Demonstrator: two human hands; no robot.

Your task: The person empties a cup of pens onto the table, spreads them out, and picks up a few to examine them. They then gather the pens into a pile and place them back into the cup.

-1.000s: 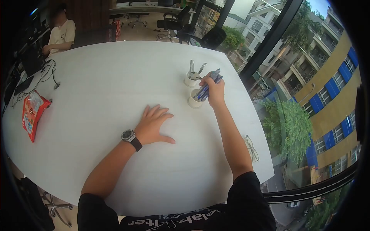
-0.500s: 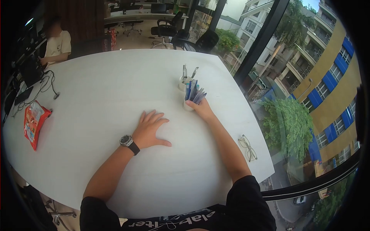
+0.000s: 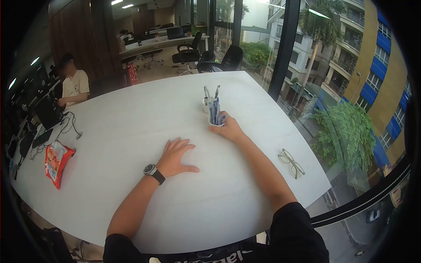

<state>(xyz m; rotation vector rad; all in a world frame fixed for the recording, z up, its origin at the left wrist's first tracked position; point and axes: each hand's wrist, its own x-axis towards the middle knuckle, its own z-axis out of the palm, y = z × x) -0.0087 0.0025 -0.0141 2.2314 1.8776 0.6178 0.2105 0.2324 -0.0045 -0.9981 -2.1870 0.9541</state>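
My right hand (image 3: 229,129) is closed around a white cup (image 3: 212,124), thumb at its near side and fingers behind it. Several blue and clear pens (image 3: 215,111) stand in this cup. Just behind it is a second white cup (image 3: 205,105) holding a few slim grey and dark items (image 3: 217,91), too small to name. My left hand (image 3: 174,158) rests on the white table (image 3: 131,144), fingers and thumb spread, with nothing in it. A dark watch (image 3: 151,170) is on the left wrist.
Eyeglasses (image 3: 291,163) lie near the table's right edge. A red snack bag (image 3: 58,163) lies at the left, with cables (image 3: 70,125) and a monitor (image 3: 47,115) beyond. A person (image 3: 74,85) sits at the far left. Office chairs (image 3: 228,59) stand behind the table; a window runs along the right.
The head view has tilted upward, so the table sits lower in it. The pens, fanned rightward before, now stand more upright in the cup. My left hand stays spread on the table.
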